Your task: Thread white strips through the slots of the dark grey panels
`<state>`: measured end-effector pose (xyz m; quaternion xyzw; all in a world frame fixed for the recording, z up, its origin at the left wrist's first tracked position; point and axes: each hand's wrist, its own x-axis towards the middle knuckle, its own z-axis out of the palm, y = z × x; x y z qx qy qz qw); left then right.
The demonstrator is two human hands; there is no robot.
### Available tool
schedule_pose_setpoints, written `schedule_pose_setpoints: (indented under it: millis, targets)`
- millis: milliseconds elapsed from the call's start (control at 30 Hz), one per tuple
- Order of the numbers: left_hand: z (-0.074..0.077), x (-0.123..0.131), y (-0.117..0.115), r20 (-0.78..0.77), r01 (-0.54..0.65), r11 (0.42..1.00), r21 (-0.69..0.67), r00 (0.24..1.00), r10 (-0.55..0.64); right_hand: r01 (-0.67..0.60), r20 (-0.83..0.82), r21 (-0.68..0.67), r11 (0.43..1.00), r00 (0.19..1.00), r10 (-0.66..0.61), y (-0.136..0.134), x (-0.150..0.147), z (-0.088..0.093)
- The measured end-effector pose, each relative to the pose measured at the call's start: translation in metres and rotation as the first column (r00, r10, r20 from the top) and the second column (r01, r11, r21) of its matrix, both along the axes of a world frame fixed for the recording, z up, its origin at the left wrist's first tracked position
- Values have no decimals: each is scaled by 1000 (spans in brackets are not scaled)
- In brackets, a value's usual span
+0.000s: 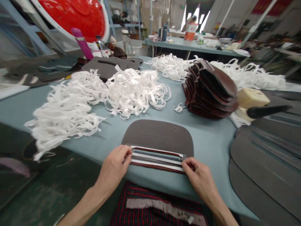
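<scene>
While left fingers (127,152) and right fingers (188,162) pinch banded strips (155,165), orange-and-white container (190,35), lettering too blurred.

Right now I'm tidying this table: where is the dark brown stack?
In the head view, the dark brown stack sits right of centre on the table, left of the pale yellow block and beyond the grey panel.

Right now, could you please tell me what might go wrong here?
The left hand and right hand appear to pinch the ends of the brown-and-white strip; uneven pulling might skew it. The left pile of white strips partly hangs over the edge of the table, so it could slide off. The uneven stack of brown pieces might topple.
</scene>
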<state>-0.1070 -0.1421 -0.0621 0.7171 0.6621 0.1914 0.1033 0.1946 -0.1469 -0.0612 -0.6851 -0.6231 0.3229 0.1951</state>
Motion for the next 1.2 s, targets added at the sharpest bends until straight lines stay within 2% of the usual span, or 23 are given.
schedule_pose_setpoints:
  millis: [67,133,267,400,633,800,867,933,967,1033,1100,1133,1200]
  targets:
    - [-4,1,-6,-99,69,991,112,993,-58,23,11,13,1000,1000,-23,0,-2,2]
    - [-6,1,-11,-200,131,978,160,975,-98,40,19,29,999,999,-40,1,-3,5]
    - [-5,0,-22,-364,246,959,141,914,-181,56,46,56,997,997,-58,2,-6,9]
    - [-6,3,-33,-460,274,954,121,867,-191,64,88,66,996,994,-70,3,-7,10]
    - [-14,12,-41,-457,211,971,113,878,-138,71,170,21,997,983,-73,7,-11,13]
    - [-9,0,-23,-415,212,968,132,899,-140,34,284,0,999,958,-32,9,-20,14]
    - [-5,-1,-16,-406,201,969,141,905,-128,-17,386,60,998,923,-8,9,-27,11]
    - [-2,4,-13,-385,197,968,156,914,-124,-135,466,209,968,884,23,8,-36,8]
    - [-2,9,-14,-371,202,966,161,919,-130,-231,478,288,929,876,70,9,-42,6]
    - [-2,22,-17,-345,210,964,164,928,-143,-443,469,391,807,850,239,10,-56,3]
    - [-4,31,-21,-315,189,969,160,940,-131,-578,459,408,707,799,388,12,-69,3]
    - [-6,33,-23,-298,176,971,160,947,-123,-602,453,401,691,786,421,14,-73,3]
    - [-8,31,-24,-258,178,970,166,957,-132,-589,417,373,717,797,437,18,-78,4]
